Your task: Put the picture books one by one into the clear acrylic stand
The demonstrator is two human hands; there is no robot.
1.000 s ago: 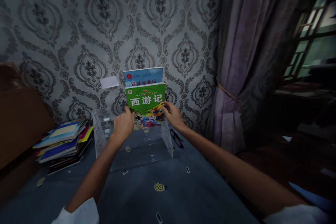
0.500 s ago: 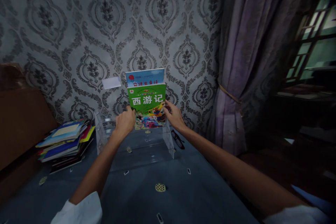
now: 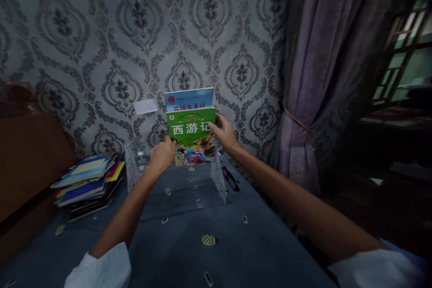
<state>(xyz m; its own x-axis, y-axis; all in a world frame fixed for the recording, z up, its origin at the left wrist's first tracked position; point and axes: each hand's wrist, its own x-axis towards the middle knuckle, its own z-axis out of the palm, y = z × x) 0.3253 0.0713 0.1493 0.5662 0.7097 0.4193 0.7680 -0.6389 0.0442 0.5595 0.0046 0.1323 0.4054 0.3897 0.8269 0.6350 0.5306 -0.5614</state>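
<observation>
Right now the green book is standing nearly upright at the upper part of the clear rack, towards the back edge of the tabletop, its cover facing the wearer. Whether its lower edge is resting on the rack, I cannot tell. Both hands are clamping it from opposite sides, well apart from each other. The left hand is pinching the left edge below mid-height, fingers curling; the right hand is gripping the right edge higher up, its thumb pressing on the cover beside the title and its fingers reaching behind. Directly behind, the blue book is showing only its top part. A white card is sitting just left of the two books; what is holding it up is unclear. Near the tabletop's back right corner, the glasses are lying just beside the rack. Towards the back left corner, a pile of books is lying unevenly stacked, with a brown box standing to its left. Beyond the back edge, a patterned wall is rising, and a purple curtain is hanging at the right.
</observation>
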